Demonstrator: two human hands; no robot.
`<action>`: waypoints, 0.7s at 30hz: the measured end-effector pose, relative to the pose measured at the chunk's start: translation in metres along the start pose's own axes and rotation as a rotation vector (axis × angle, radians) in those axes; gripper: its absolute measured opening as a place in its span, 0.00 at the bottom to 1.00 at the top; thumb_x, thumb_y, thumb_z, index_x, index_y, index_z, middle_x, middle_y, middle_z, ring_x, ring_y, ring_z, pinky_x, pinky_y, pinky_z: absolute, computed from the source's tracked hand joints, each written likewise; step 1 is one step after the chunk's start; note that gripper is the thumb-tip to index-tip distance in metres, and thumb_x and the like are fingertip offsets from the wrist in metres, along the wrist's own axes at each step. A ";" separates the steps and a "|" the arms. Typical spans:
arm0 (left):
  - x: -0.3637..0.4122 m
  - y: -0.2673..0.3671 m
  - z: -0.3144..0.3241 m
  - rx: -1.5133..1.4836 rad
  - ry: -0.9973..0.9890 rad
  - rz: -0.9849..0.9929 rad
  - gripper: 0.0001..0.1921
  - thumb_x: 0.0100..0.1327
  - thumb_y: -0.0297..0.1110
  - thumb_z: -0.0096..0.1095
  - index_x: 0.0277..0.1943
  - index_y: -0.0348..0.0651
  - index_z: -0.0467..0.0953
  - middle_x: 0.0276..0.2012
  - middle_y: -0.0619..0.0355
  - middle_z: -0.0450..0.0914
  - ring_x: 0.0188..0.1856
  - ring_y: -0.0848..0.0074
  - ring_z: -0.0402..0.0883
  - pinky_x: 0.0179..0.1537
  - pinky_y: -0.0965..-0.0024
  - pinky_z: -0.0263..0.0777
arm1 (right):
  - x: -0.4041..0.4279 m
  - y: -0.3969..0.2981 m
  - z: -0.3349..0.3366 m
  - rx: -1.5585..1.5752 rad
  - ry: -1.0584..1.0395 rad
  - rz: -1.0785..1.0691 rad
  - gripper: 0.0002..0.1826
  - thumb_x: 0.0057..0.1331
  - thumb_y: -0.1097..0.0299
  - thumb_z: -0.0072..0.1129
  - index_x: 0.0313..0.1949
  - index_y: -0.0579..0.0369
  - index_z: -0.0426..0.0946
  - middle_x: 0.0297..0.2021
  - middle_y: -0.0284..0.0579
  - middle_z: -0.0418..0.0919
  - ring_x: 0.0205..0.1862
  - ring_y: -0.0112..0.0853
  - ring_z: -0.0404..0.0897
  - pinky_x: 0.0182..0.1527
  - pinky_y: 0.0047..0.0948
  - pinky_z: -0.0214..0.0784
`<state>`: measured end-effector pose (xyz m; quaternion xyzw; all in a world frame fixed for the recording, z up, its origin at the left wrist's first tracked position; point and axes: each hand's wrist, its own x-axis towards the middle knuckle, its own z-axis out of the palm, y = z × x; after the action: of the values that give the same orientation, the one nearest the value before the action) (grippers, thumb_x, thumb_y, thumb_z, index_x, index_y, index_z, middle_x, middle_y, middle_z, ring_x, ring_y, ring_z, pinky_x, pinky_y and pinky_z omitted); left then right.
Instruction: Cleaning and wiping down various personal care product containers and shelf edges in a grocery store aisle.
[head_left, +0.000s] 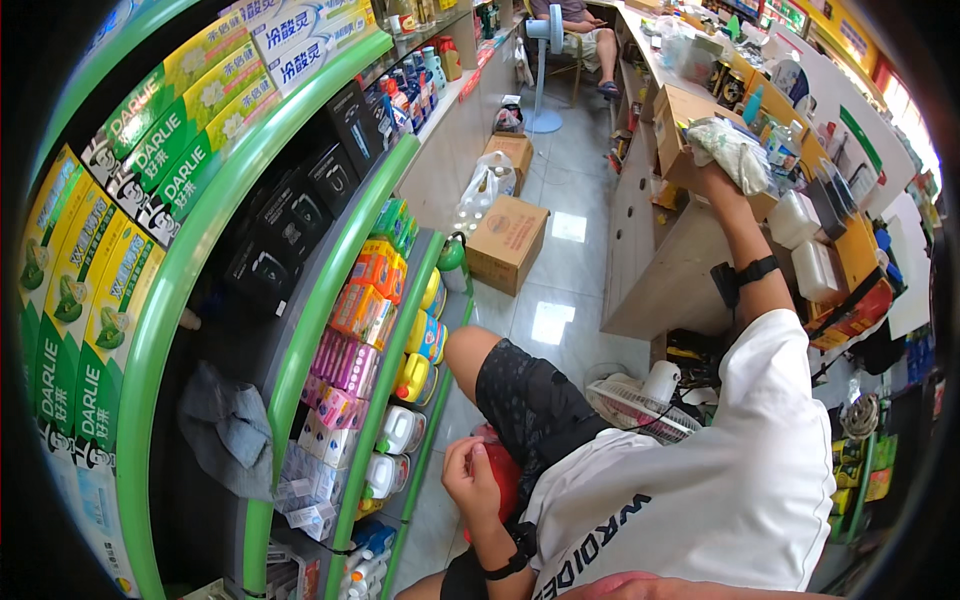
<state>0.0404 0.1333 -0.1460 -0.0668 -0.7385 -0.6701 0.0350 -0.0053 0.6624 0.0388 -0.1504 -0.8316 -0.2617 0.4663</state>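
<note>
My right arm reaches out to the counter. A crumpled whitish cloth (731, 154) covers most of my right hand (711, 178), which grips it against an open cardboard box (671, 135). My left hand (472, 476) is held low by my thigh with the fingers curled. Right behind it is a red object (504, 472), partly hidden; I cannot tell whether the fingers touch it. On the dark shelf to the left lies a grey-blue cloth (229, 427), beneath boxed Darlie toothpaste (169, 150).
Green-edged shelves (300, 360) with soaps and detergent bottles (416, 379) stand close on my left. Cartons (508, 244), a bag of bottles (487, 187) and a blue stand fan (541, 75) occupy the aisle floor. A white fan (637, 405) is near my legs. Someone sits at the far end (592, 37).
</note>
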 end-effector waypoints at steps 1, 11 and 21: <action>-0.001 -0.004 -0.001 0.000 0.004 -0.006 0.06 0.61 0.22 0.54 0.37 0.30 0.77 0.36 0.50 0.79 0.38 0.68 0.78 0.41 0.71 0.71 | 0.002 -0.003 0.002 -0.023 -0.071 -0.013 0.14 0.57 0.58 0.58 0.40 0.48 0.79 0.39 0.46 0.79 0.42 0.47 0.77 0.45 0.44 0.68; -0.001 -0.019 -0.018 0.024 0.040 -0.096 0.06 0.62 0.23 0.55 0.39 0.30 0.77 0.35 0.52 0.79 0.36 0.71 0.78 0.39 0.73 0.71 | 0.003 0.012 0.023 0.036 -0.435 0.110 0.18 0.62 0.58 0.51 0.48 0.50 0.75 0.47 0.54 0.76 0.52 0.50 0.73 0.55 0.45 0.63; -0.005 -0.042 -0.043 -0.001 0.151 -0.117 0.06 0.63 0.24 0.55 0.40 0.33 0.77 0.35 0.55 0.81 0.35 0.75 0.78 0.38 0.74 0.70 | 0.013 -0.006 0.028 -0.129 -0.110 0.087 0.13 0.54 0.66 0.54 0.40 0.49 0.78 0.41 0.49 0.78 0.46 0.49 0.76 0.51 0.45 0.67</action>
<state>0.0379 0.0866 -0.1844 0.0273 -0.7358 -0.6746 0.0515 -0.0343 0.6735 0.0359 -0.2302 -0.8299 -0.2858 0.4202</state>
